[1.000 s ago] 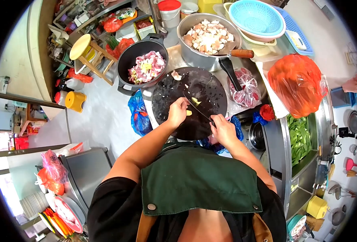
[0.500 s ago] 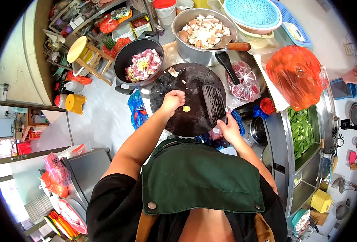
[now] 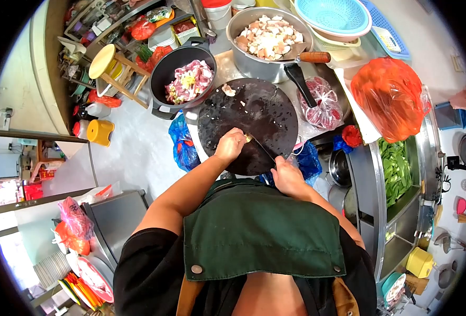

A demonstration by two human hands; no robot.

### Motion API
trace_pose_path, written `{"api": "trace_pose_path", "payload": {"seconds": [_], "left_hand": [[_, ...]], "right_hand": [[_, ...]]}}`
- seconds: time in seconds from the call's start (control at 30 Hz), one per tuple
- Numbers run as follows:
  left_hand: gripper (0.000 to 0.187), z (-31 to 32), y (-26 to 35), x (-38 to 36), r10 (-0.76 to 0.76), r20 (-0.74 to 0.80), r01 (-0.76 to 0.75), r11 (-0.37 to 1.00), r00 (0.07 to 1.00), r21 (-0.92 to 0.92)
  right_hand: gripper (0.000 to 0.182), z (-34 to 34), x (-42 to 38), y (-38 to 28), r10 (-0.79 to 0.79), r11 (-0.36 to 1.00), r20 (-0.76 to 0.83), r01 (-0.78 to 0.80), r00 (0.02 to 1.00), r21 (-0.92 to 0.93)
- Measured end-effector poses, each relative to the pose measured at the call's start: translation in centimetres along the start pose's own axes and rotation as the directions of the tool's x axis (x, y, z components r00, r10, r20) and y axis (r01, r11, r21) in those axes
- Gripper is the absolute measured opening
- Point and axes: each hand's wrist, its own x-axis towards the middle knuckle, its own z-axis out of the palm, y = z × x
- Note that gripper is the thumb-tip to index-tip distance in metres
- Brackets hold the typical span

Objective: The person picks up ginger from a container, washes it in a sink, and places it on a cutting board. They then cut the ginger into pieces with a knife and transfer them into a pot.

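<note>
My left hand is closed low over the round dark chopping board, its fingertips on a small yellow piece of ginger. My right hand grips a cleaver at the board's near right edge. The blade stands on edge, seen as a thin line, its tip end right at the ginger. A scrap of raw meat and small white bits lie on the far part of the board.
Behind the board stand a black pot of raw meat with chopped yellow bits and a metal pot of cut pieces. Bagged red meat and a red plastic bag are at the right, near leafy greens.
The cleaver has turned from lying broad side up to standing on edge, and its blade has come left to the ginger. My left hand has moved down and right onto the ginger.
</note>
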Motion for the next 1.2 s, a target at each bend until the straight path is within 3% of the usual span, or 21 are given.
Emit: {"api": "trace_pose_path", "payload": {"seconds": [0.2,0.3,0.57,0.67,0.87,1.0,1.07,1.2], "left_hand": [[0.003,0.0,0.2,-0.1,0.027,-0.004,-0.027,0.999,1.000,-0.022],[0.003,0.0,-0.2,-0.3,0.016,-0.031,-0.017,0.999,0.999,-0.030],[0.004,0.3,0.1,-0.9,0.014,-0.081,-0.013,1.000,0.997,0.013],[0.005,0.0,0.4,-0.8,-0.028,-0.050,0.027,1.000,0.998,-0.013],[0.005,-0.3,0.6,-1.1,-0.219,-0.068,0.211,0.972,0.973,-0.099],[0.005,-0.5,0.8,-0.2,-0.248,-0.125,0.232,0.964,0.961,-0.132],[0.006,-0.2,0.6,0.2,-0.295,-0.031,0.293,0.954,0.955,-0.055],[0.006,0.3,1.3,1.2,-0.270,-0.021,0.269,0.961,0.963,-0.060]], "right_hand": [[0.018,2.7,3.1,0.4,-0.042,0.998,-0.020,0.041,0.999,-0.043],[0.018,1.7,2.5,0.6,-0.105,0.994,-0.109,0.104,0.988,-0.012],[0.018,1.6,2.1,-0.6,-0.099,0.995,0.007,0.099,0.995,-0.032],[0.019,2.6,3.8,-1.0,0.008,0.992,0.045,-0.002,0.999,-0.123],[0.020,1.2,2.3,0.2,-0.150,0.987,-0.108,0.143,0.983,-0.068],[0.018,0.1,1.3,0.6,-0.104,0.993,-0.178,0.093,0.978,-0.065],[0.018,-0.1,1.1,0.8,-0.089,0.994,-0.145,0.080,0.985,-0.068],[0.019,-0.2,0.7,0.7,-0.065,0.997,-0.061,0.062,0.996,-0.052]]}}
